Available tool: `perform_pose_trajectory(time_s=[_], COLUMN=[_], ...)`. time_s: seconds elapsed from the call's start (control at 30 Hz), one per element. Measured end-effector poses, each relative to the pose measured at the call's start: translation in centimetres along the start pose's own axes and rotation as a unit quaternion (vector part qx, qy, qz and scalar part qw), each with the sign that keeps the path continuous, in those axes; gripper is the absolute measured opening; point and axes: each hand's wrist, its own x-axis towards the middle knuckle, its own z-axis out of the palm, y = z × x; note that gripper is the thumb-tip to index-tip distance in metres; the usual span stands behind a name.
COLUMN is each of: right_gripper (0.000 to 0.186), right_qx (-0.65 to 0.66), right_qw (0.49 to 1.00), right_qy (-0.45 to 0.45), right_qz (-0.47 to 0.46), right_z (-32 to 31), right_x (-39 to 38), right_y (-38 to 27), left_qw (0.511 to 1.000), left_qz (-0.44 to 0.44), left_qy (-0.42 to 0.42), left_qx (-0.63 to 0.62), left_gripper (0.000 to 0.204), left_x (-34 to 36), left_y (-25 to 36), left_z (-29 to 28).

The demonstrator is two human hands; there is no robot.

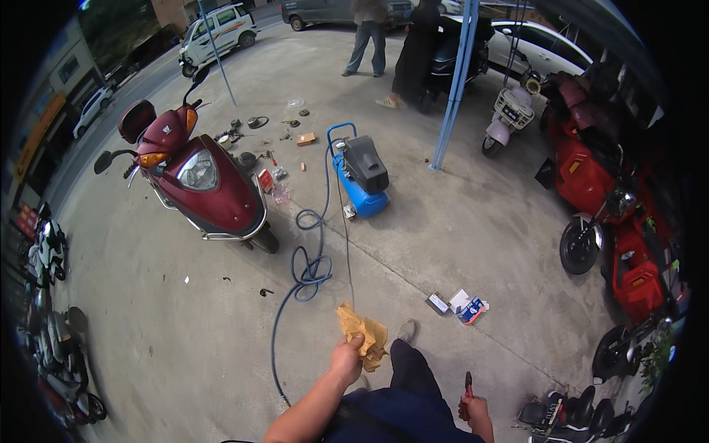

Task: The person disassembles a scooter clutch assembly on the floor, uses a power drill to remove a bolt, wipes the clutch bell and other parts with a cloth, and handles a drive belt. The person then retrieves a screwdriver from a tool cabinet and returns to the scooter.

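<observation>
My left hand [347, 362] is closed on a crumpled piece of brown paper [362, 334], held out in front of my body. Lower and to the right, my right hand [475, 410] grips red-handled pliers [468, 385] with the dark jaws pointing up; part of the handles is hidden by the fingers. On the ground ahead of my right foot lie an opened blue and white box [471, 310] and a small grey box [438, 303]. A dark blue air hose [322, 229] lies in loops on the left, beyond the paper.
A blue air compressor [363, 193] stands ahead. Left of it is a dark red scooter [207, 177] with loose parts [247, 159] scattered beside it. A blue post [452, 88] rises at the right. Red motorcycles [591, 192] line the right side; two people stand at the back.
</observation>
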Motion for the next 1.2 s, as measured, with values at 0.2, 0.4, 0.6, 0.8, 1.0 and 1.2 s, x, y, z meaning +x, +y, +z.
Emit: perform_pose_trajectory(time_s=[0.2, 0.4, 0.6, 0.8, 1.0, 1.2], right_gripper=[0.015, 0.012, 0.013, 0.012, 0.01, 0.011], right_qx=[0.025, -0.129, -0.17, -0.171, -0.166, -0.207], right_qw=[1.0, 0.984, 0.959, 0.966, 0.97, 0.952], right_qy=[-0.008, -0.008, -0.07, -0.062, -0.082, -0.148], right_qz=[0.017, -0.12, -0.215, -0.184, -0.157, -0.168], right_z=[2.1, 12.0, 23.0, 28.7, 33.7, 43.9], right_x=[12.4, 19.3, 26.8, 34.8, 39.8, 49.0], right_y=[-16.5, -45.3, -69.7, -86.1, -100.0, -115.7], left_qw=[0.998, 0.995, 0.996, 0.997, 0.984, 0.966], left_qz=[-0.031, -0.046, -0.05, 0.0, 0.029, 0.105], left_qy=[0.028, 0.042, 0.026, 0.005, 0.052, 0.06], left_qx=[-0.041, -0.072, -0.074, -0.08, -0.169, -0.227], left_gripper=[0.036, 0.038, 0.038, 0.034, 0.034, 0.036], left_x=[17.0, 28.3, 44.1, 60.8, 70.2, 81.4], left_y=[6.9, 15.1, 20.6, 27.2, 34.9, 41.9], left_z=[13.5, 28.4, 38.4, 47.2, 53.4, 56.9])
